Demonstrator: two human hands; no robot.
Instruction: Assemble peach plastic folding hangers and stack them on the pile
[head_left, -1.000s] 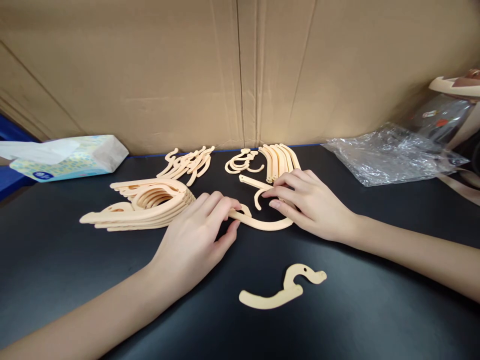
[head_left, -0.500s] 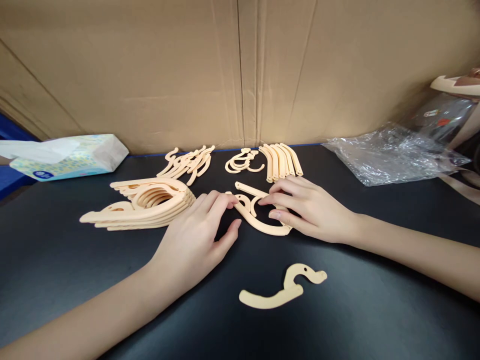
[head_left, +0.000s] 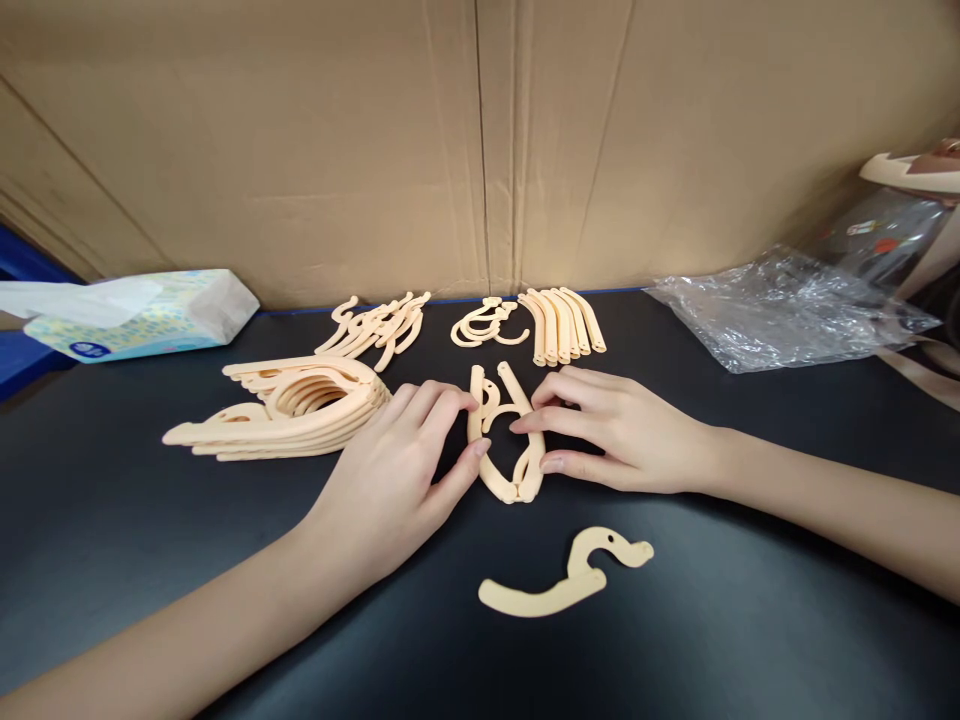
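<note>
A cream folding clothes hanger (head_left: 504, 482) lies on the black table between my hands, its two arms folded near each other and pointing away from me. My left hand (head_left: 401, 465) grips the left arm, with thumb and fingertips at its outer side. On the other arm, my right hand (head_left: 615, 430) has its fingers curled over the edge and its thumb against the side. Nearer to me lies a partly assembled hanger (head_left: 544, 600), one arm with a hook piece joined to it. Left of my left hand is a stack of folded hangers (head_left: 300, 435).
Along the back lie loose hanger arms with hooks (head_left: 375, 325), separate hook pieces (head_left: 484, 325) and a row of curved arms (head_left: 562, 325). A tissue pack (head_left: 150, 315) sits at the left, a clear plastic bag (head_left: 780, 310) at the right. Cardboard (head_left: 337, 150) stands behind.
The hanger between my hands has turned so its arms point away from me, and it sits slightly nearer. My right hand has shifted slightly toward me; the left hand has barely moved.
</note>
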